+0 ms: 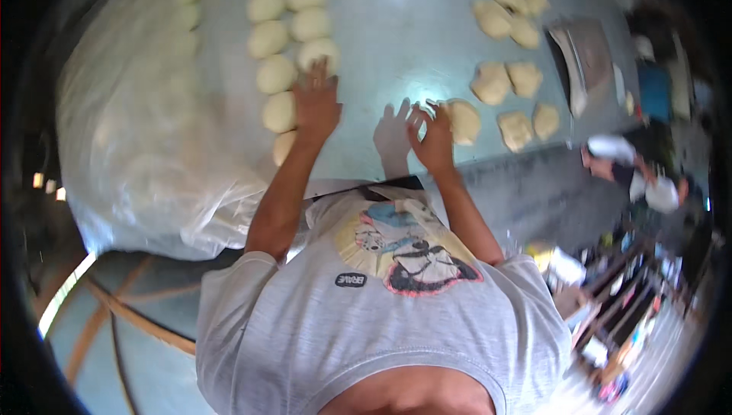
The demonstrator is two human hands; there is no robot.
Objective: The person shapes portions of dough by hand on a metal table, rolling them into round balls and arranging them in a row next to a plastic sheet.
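Observation:
My left hand [316, 102] lies with its fingers stretched out on the near edge of a round dough ball [318, 51]. That ball is the nearest one in the right line of a double row of smooth dough balls [275, 74]. My right hand [433, 137] is over the table near its front edge, thumb and fingers apart and a little bent. Just right of its fingertips sits a larger dough piece [464, 122]; whether they touch it I cannot tell. A shadow of the right hand falls on the tabletop to its left.
Rough dough lumps [490, 83] lie in groups on the right of the bluish table [396, 19]. A clear plastic sheet [145, 133] covers the left side and some dough balls there. A grey-brown box-like object [591, 64] stands at the right edge. A person [610, 160] is beyond it.

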